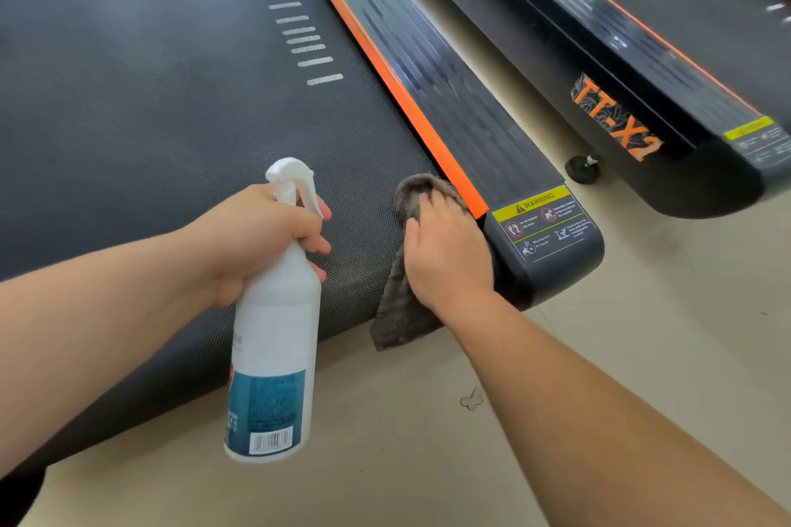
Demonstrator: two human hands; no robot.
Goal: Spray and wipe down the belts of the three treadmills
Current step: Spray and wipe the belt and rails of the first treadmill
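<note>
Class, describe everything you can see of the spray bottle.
The spray bottle is white plastic with a white trigger head and a teal label carrying a barcode near the base. It hangs nearly upright above the rear edge of the treadmill belt. Only the left hand touches it, gripping its neck below the trigger.

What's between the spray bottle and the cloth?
Head view: just bare belt between the spray bottle in the left hand and the cloth under the right hand.

Black belt [150,120]; orange trim [428,116]; white bottle [274,312].
</note>
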